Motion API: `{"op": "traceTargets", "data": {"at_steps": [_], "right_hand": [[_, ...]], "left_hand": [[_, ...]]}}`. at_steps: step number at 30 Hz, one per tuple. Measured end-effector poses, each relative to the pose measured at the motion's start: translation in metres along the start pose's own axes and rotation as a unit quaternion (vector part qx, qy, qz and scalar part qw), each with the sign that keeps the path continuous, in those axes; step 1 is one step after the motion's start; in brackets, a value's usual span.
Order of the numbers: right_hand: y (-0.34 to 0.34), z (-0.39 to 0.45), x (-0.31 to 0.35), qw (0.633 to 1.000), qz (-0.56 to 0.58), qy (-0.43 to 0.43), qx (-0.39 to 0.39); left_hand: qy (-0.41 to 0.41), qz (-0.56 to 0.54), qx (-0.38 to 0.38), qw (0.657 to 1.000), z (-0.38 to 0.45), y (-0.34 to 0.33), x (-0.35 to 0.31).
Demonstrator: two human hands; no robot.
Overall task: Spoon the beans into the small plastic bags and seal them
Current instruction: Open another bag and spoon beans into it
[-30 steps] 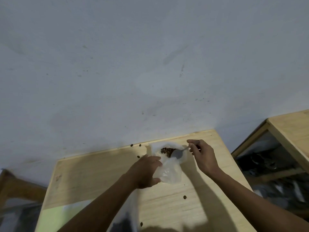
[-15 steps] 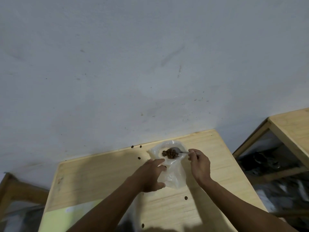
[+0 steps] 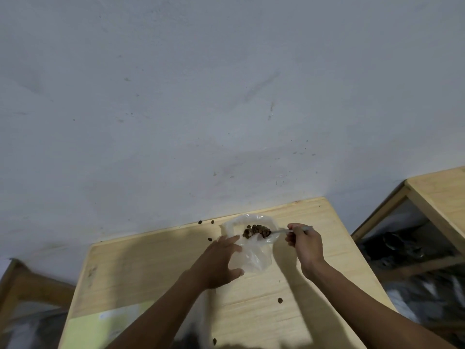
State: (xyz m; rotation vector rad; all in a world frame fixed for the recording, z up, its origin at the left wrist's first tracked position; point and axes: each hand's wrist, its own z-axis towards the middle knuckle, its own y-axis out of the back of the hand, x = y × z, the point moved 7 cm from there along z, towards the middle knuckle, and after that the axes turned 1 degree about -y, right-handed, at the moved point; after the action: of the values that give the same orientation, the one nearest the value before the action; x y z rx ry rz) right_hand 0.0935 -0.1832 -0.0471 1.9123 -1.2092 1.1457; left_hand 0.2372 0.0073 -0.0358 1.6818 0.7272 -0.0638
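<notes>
The wooden tabletop (image 3: 156, 270) abuts a grey wall (image 3: 201, 96); a second wooden table (image 3: 442, 195) stands to the right. Loose beans (image 3: 279, 300) lie scattered on the surface. The clear plastic bag (image 3: 254, 258) lies near the far edge, mouth open, with brown beans (image 3: 255, 230) inside. The left hand (image 3: 219, 263) grips the bag's side. The right hand (image 3: 305, 244) pinches the spoon (image 3: 278, 232), whose bowl sits in the bag mouth.

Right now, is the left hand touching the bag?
Touching. The head view shows the left hand overlapping the bag, fingers at its mouth and thumb at its lower edge, no gap.
</notes>
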Motion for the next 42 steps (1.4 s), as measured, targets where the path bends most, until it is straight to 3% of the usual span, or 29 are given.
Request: {"op": "traceTargets", "data": {"at_steps": [3,7,17,25,28,32,34,36,42], "right_hand": [[0.005,-0.003,0.012,1.000,0.008,0.012,0.002],[0.012,-0.006,0.032,0.999,0.014,0.034,-0.004],[0.004,-0.025,0.084,0.992,-0.005,0.123,0.038],[-0.016,-0.044,0.097,0.971,-0.113,0.195,0.085],[-0.027,-0.058,0.104,0.944,-0.165,0.256,0.130],[-0.045,-0.078,0.107,0.865,-0.259,0.371,0.216],[-0.046,-0.082,0.111,0.850,-0.262,0.396,0.227],[-0.042,-0.079,0.117,0.858,-0.246,0.398,0.212],[-0.008,-0.046,0.100,0.931,-0.157,0.314,0.104]], "left_hand": [[0.022,-0.070,-0.063,0.995,-0.008,0.007,0.003],[0.054,-0.083,-0.125,0.987,-0.021,0.012,0.010],[0.110,-0.061,-0.157,0.980,-0.018,0.029,0.012],[0.101,-0.041,-0.179,0.978,-0.015,0.038,0.003],[0.094,-0.034,-0.178,0.979,-0.015,0.038,0.001],[0.085,-0.035,-0.187,0.978,-0.014,0.041,0.001],[0.086,-0.035,-0.188,0.978,-0.015,0.043,0.001],[0.103,-0.041,-0.172,0.979,-0.017,0.042,0.007],[0.120,-0.031,-0.119,0.985,-0.027,0.034,0.033]]}}
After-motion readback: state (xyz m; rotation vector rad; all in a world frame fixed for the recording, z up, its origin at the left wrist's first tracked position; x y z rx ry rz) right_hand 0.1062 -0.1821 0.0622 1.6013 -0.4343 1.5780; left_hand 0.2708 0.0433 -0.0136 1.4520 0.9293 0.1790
